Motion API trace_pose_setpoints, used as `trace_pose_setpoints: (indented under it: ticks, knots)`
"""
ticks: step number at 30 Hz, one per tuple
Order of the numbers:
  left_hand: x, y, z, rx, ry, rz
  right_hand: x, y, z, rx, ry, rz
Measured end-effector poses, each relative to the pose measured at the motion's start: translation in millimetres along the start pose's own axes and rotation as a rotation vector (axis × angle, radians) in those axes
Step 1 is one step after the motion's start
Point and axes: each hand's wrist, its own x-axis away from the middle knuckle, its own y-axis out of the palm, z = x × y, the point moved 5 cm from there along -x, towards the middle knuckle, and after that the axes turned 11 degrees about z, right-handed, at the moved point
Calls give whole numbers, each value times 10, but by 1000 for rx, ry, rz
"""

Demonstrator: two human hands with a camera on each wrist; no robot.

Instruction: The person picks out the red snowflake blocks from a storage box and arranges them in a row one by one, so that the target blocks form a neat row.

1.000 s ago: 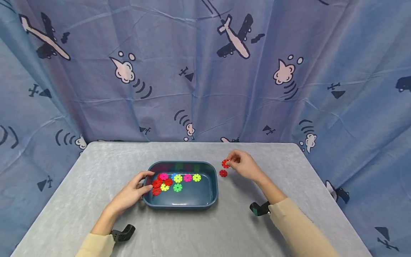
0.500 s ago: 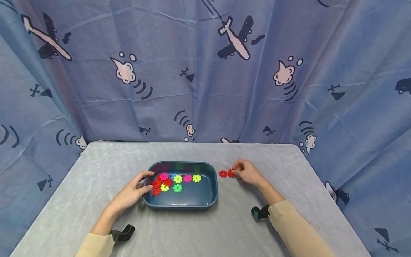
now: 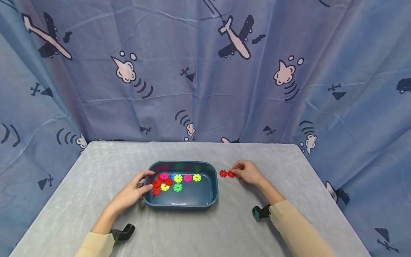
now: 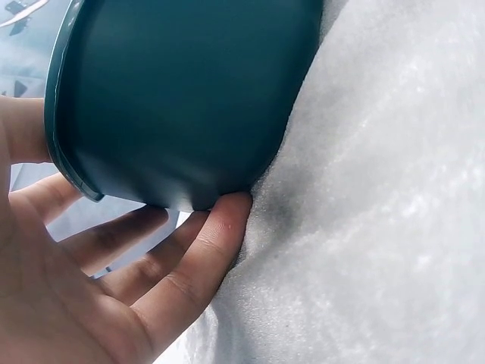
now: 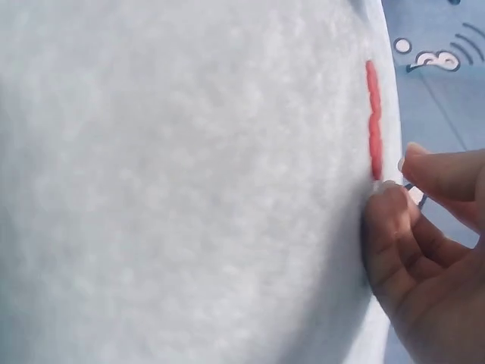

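Two red notched plastic discs lie flat side by side on the table, a left disc [image 3: 223,173] and a right disc [image 3: 231,174]. My right hand [image 3: 248,172] is at the right disc's outer edge. In the right wrist view the discs [image 5: 374,121] appear edge-on as a thin red line; the fingertips are close to its end, and a gap shows between the digits. My left hand [image 3: 131,192] grips the left end of a dark blue-green tray [image 3: 196,205]; the left wrist view shows fingers [image 4: 220,235] against the tray's outer wall [image 4: 189,98].
Inside the tray, a cluster of red discs [image 3: 156,183] overlaps pink and yellow ones at the left. A green disc [image 3: 178,187] and a yellow disc [image 3: 197,177] lie further right. A patterned curtain [image 3: 205,89] hangs behind the pale cloth-covered table [image 3: 205,232].
My right hand has brought a red disc toward me and slightly right, from behind the other red disc to its right side, where it now lies flat. The left hand and tray have not moved.
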Motion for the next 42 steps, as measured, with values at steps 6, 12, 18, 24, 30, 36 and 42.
trace_pose_setpoints:
  ticks: [6,12,18,24,30,36,42]
  knots:
    - [-12,-1,20,-2,12,0,19,-92,-195,29,-52,-3]
    - [-5,9,10,-2,10,-3,93,-146,-505,37,-70,13]
    - [-5,9,-3,-5,8,0,167,-114,-780,32,-101,46]
    - [-13,6,-10,10,8,-1,207,-18,-1031,-24,-138,61]
    - [-14,18,-18,22,7,-6,239,138,-1284,-74,-165,51]
    - [-8,19,-3,15,5,-2,236,330,-1460,-87,-215,54]
    - [-2,14,-2,24,2,-9,247,538,-1590,-132,-211,17]
